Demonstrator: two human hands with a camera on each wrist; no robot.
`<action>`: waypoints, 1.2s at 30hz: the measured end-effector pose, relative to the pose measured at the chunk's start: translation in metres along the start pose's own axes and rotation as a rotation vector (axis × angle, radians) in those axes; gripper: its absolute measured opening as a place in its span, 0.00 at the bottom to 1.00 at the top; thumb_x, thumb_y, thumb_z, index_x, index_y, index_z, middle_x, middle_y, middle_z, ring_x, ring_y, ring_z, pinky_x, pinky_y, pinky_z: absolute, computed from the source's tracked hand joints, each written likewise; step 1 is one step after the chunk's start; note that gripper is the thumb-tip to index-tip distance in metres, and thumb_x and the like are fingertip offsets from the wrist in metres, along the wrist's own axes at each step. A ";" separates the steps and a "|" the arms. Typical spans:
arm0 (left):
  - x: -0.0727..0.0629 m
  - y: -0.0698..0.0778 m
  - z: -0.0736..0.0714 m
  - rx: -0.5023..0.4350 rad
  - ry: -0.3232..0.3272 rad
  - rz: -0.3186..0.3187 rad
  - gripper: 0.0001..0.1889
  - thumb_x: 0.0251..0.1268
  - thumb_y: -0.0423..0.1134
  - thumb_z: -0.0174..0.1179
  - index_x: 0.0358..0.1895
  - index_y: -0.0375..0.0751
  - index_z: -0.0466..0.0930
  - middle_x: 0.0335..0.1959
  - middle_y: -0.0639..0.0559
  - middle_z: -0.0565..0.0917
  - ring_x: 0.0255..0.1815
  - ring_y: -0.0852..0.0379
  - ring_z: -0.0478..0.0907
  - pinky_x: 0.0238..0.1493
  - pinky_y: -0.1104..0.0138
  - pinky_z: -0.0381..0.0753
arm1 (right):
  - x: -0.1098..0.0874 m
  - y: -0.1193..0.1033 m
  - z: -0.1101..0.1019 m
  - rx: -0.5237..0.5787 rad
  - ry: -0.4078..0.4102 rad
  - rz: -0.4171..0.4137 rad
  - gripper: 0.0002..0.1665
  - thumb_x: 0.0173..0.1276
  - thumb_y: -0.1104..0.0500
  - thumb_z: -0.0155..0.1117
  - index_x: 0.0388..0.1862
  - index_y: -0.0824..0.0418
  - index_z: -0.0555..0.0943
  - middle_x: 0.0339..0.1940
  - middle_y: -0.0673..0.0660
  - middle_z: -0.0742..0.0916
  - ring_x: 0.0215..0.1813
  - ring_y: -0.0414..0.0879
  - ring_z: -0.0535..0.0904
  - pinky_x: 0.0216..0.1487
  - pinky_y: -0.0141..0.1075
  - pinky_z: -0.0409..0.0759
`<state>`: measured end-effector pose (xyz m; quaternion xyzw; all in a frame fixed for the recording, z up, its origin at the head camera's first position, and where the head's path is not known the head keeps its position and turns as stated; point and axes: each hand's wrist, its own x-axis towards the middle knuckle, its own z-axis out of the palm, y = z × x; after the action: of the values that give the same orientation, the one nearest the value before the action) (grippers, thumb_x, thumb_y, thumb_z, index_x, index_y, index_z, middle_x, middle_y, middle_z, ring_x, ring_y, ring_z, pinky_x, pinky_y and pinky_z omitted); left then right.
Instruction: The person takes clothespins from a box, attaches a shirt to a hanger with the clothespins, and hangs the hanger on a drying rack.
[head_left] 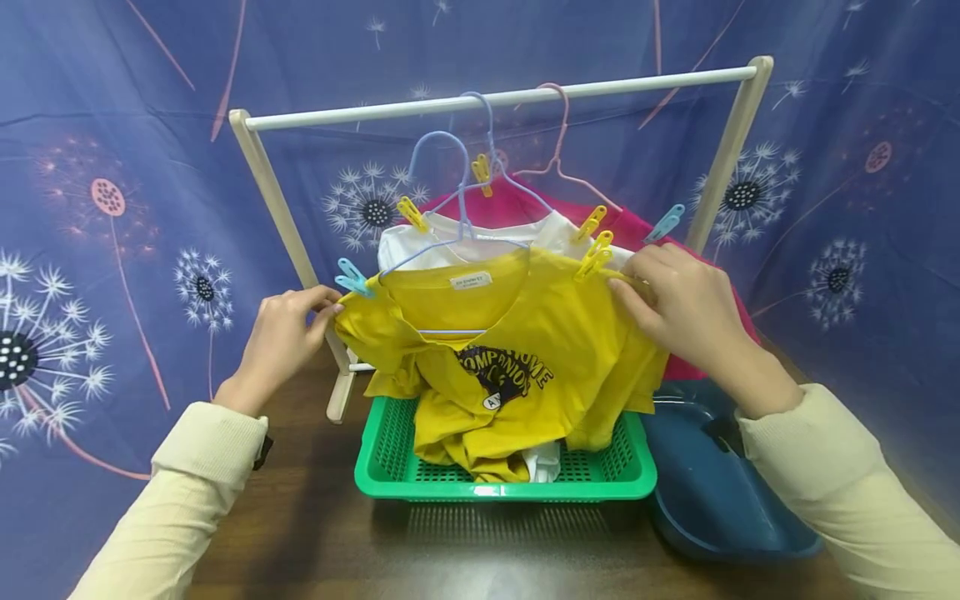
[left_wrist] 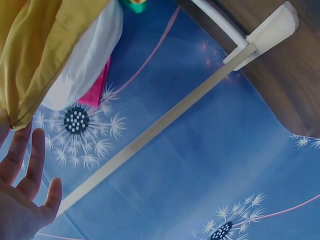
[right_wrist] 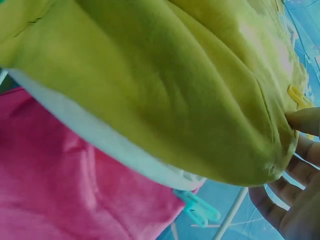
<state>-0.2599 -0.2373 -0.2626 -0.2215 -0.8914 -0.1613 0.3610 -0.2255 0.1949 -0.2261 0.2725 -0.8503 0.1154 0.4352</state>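
A yellow T-shirt (head_left: 495, 333) with dark printing is spread on a blue hanger (head_left: 462, 183), whose hook stands free below the rail in the head view. My left hand (head_left: 288, 333) pinches the sleeve end on the left, near a light-blue clothespin (head_left: 354, 278). On the other side, my right hand (head_left: 686, 304) grips the sleeve by the shoulder, thumb in front, beside a yellow clothespin (head_left: 595, 255). Behind it hang a white shirt (head_left: 397, 246) and a magenta garment (head_left: 495, 204), mostly covered. The shirt's lower part droops into a green basket (head_left: 506, 492).
A rack with a white rail (head_left: 360, 112) and wooden legs (head_left: 277, 200) spans the back. A pink hanger (head_left: 558, 142) hooks over the rail. To the right, a dark blue basin (head_left: 735, 492) lies under my right forearm. White cloth (head_left: 543, 463) shows in the basket.
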 end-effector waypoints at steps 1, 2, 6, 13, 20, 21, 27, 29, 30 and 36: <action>0.003 0.000 -0.001 -0.004 0.004 -0.016 0.04 0.59 0.33 0.60 0.35 0.40 0.82 0.28 0.45 0.85 0.26 0.46 0.77 0.35 0.52 0.69 | 0.003 0.000 0.000 0.002 0.004 0.006 0.07 0.56 0.58 0.65 0.25 0.61 0.78 0.21 0.54 0.79 0.24 0.46 0.69 0.21 0.38 0.68; 0.006 -0.001 -0.002 -0.009 0.010 -0.029 0.04 0.59 0.34 0.59 0.35 0.39 0.82 0.29 0.44 0.85 0.26 0.45 0.77 0.35 0.52 0.69 | 0.007 0.000 0.001 0.000 0.009 0.009 0.08 0.56 0.57 0.64 0.25 0.61 0.78 0.20 0.55 0.79 0.24 0.46 0.69 0.21 0.38 0.68; 0.016 -0.003 -0.005 -0.010 0.044 -0.074 0.06 0.61 0.36 0.59 0.36 0.38 0.82 0.29 0.43 0.85 0.20 0.47 0.73 0.30 0.58 0.65 | 0.019 0.000 0.002 0.003 0.008 0.033 0.10 0.58 0.56 0.63 0.26 0.62 0.79 0.21 0.56 0.80 0.23 0.48 0.70 0.21 0.39 0.68; 0.033 -0.010 -0.004 -0.003 0.110 -0.154 0.07 0.61 0.37 0.58 0.36 0.38 0.84 0.27 0.42 0.85 0.18 0.46 0.72 0.27 0.59 0.63 | 0.044 -0.001 0.003 0.002 -0.021 0.087 0.12 0.61 0.54 0.60 0.27 0.62 0.80 0.21 0.57 0.79 0.26 0.49 0.71 0.23 0.41 0.67; 0.047 -0.013 -0.003 -0.011 0.185 -0.283 0.10 0.61 0.41 0.58 0.38 0.38 0.84 0.31 0.40 0.86 0.28 0.40 0.78 0.37 0.53 0.67 | 0.067 -0.003 0.005 0.026 -0.061 0.158 0.14 0.62 0.51 0.58 0.26 0.61 0.80 0.21 0.57 0.78 0.27 0.51 0.71 0.25 0.43 0.66; 0.048 -0.013 -0.004 -0.012 0.193 -0.305 0.10 0.61 0.42 0.58 0.38 0.39 0.83 0.32 0.41 0.86 0.29 0.40 0.78 0.38 0.53 0.67 | 0.070 -0.004 0.006 0.028 -0.063 0.167 0.15 0.62 0.51 0.58 0.25 0.61 0.79 0.20 0.57 0.78 0.27 0.51 0.71 0.25 0.43 0.66; 0.058 -0.014 -0.008 -0.005 0.218 -0.408 0.13 0.61 0.46 0.57 0.38 0.40 0.82 0.34 0.43 0.86 0.37 0.41 0.80 0.44 0.52 0.67 | 0.087 -0.006 0.008 0.049 -0.077 0.230 0.18 0.61 0.48 0.57 0.19 0.59 0.76 0.18 0.55 0.76 0.27 0.50 0.71 0.25 0.42 0.63; 0.062 -0.015 -0.009 0.001 0.221 -0.430 0.14 0.62 0.47 0.55 0.39 0.41 0.82 0.35 0.43 0.86 0.37 0.42 0.80 0.44 0.52 0.67 | 0.093 -0.006 0.009 0.067 -0.087 0.258 0.18 0.61 0.48 0.57 0.19 0.59 0.75 0.18 0.55 0.76 0.27 0.50 0.70 0.25 0.41 0.62; 0.064 -0.015 -0.010 0.006 0.221 -0.441 0.14 0.62 0.47 0.55 0.39 0.41 0.82 0.36 0.44 0.86 0.37 0.42 0.80 0.44 0.52 0.67 | 0.095 -0.006 0.009 0.074 -0.093 0.272 0.18 0.60 0.47 0.57 0.19 0.59 0.76 0.18 0.55 0.77 0.27 0.50 0.71 0.25 0.41 0.61; 0.072 -0.017 -0.010 0.037 0.212 -0.495 0.15 0.63 0.48 0.53 0.41 0.42 0.82 0.38 0.45 0.86 0.38 0.43 0.80 0.43 0.50 0.68 | 0.109 -0.009 0.011 0.082 -0.147 0.335 0.18 0.60 0.46 0.55 0.20 0.58 0.77 0.21 0.56 0.78 0.30 0.51 0.72 0.29 0.42 0.62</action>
<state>-0.3093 -0.2366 -0.2065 0.0277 -0.8785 -0.2507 0.4058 -0.2794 0.1430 -0.1460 0.1522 -0.9080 0.2004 0.3351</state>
